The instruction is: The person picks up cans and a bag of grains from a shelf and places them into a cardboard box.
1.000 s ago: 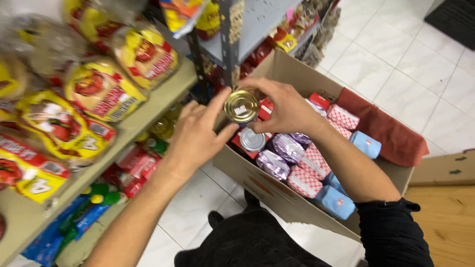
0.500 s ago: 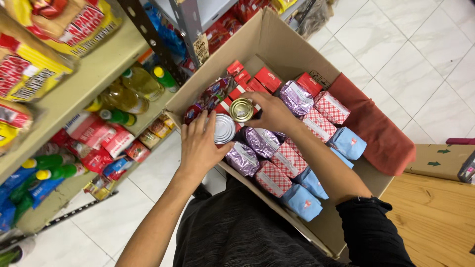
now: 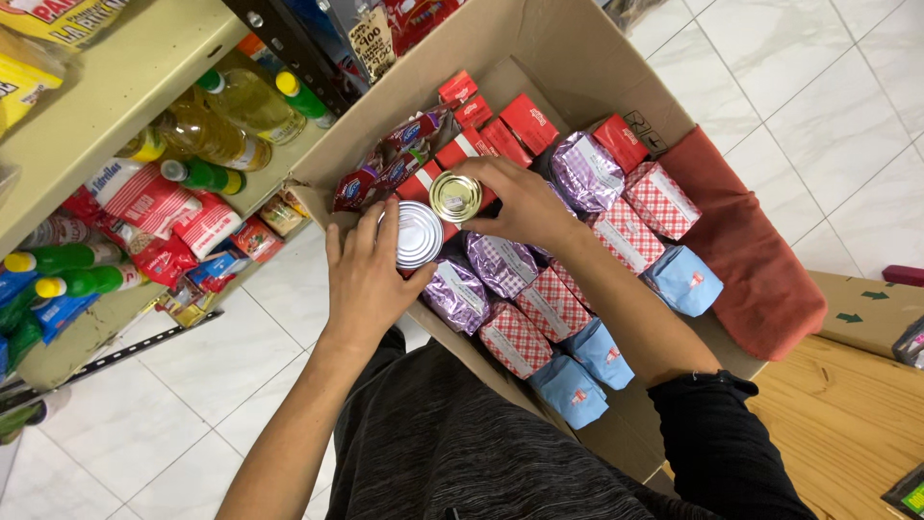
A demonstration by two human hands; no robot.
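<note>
Head view shows the right hand [image 3: 520, 202] pinching a small gold can [image 3: 455, 195] by its rim, above the cardboard box [image 3: 568, 67]. At seven o'clock, the left hand [image 3: 371, 274] wraps a silver can [image 3: 419, 234]. Cans look hard, smooth, probably heavy; hold their sides. Purple bags [image 3: 587, 173], red checked bags [image 3: 659, 199] and blue bags [image 3: 683, 279] lie at four o'clock.

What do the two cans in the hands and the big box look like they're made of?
The silver can under the left hand looks like bare metal: its flat top shines with pressed rings. The gold can held by the right hand seems to be lacquered metal, with a glossy golden lid and a pull tab. The box appears to be matte brown cardboard with folded flaps.
</note>
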